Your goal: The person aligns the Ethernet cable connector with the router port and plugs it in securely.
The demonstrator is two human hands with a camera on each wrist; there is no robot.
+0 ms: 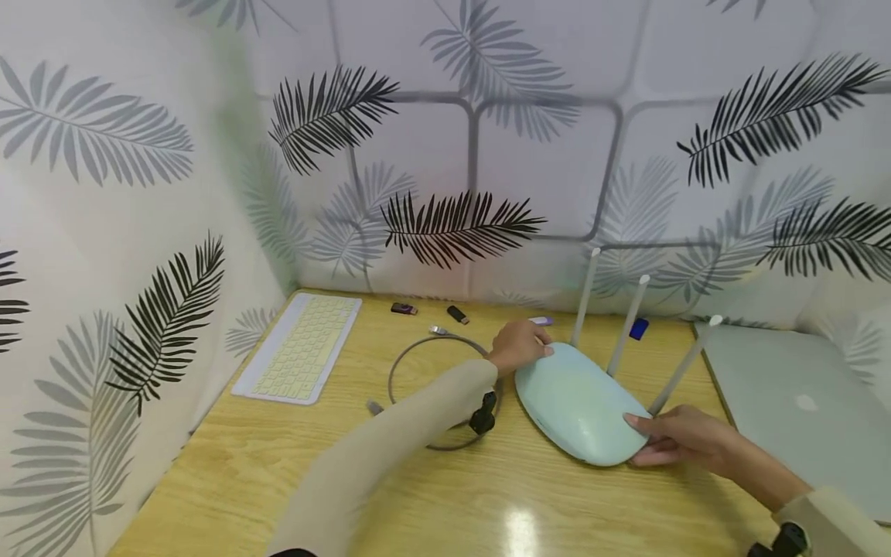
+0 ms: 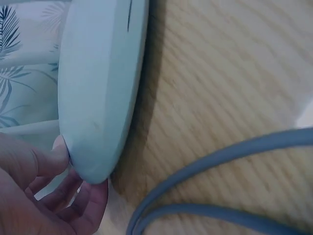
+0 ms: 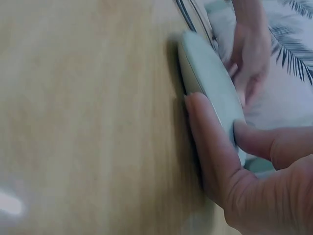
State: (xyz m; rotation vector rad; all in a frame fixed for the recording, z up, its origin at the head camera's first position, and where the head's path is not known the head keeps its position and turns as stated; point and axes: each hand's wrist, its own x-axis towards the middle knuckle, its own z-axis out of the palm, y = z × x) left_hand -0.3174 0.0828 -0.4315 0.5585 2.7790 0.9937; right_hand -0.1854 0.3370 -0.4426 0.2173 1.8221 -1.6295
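A pale mint router (image 1: 581, 402) with three upright antennas (image 1: 629, 325) sits low over the wooden table, right of centre. My left hand (image 1: 518, 346) grips its far left end; in the left wrist view the thumb lies on top and the fingers (image 2: 90, 205) curl under the rim. My right hand (image 1: 685, 439) pinches the near right end, thumb on the top shell and fingers along the lower edge, as the right wrist view (image 3: 215, 142) shows too. A grey network cable (image 1: 400, 363) lies looped under my left forearm.
At the back left lies a white keyboard (image 1: 306, 348). Small USB sticks, one dark (image 1: 404, 309), one black (image 1: 457, 314), one purple and white (image 1: 541, 320) and one blue (image 1: 638, 329), line the table's back edge. A closed silver laptop (image 1: 800, 410) is at the right. Leaf-patterned curtain (image 1: 445, 155) hangs behind.
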